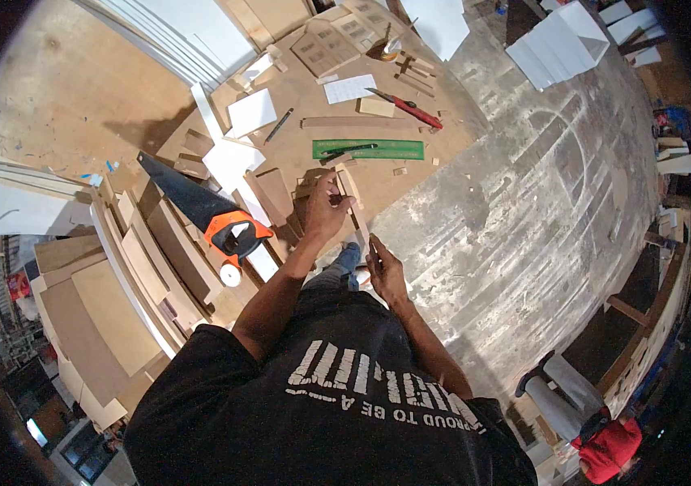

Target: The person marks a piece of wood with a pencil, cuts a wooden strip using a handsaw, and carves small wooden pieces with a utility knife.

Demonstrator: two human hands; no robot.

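Observation:
My left hand (328,212) is at the near edge of the brown board, its fingers curled and its thumb against a narrow light wooden strip (357,206). At the strip's near end my right hand (387,273) is closed, with a small dark thing at its fingers that I cannot make out. Just beyond my left hand lies a green ruler (402,150) with a black pen (349,151) across it. Farther off are a red-handled cutting tool (417,111), another dark pen (279,125) and a long brown strip (361,122).
A handsaw (228,231) with an orange and black handle rests on stacked boards to the left, beside a white tape roll (231,274). White sheets (252,112) and wood offcuts lie around. A person in a red top (609,449) is at lower right on the concrete floor (524,211).

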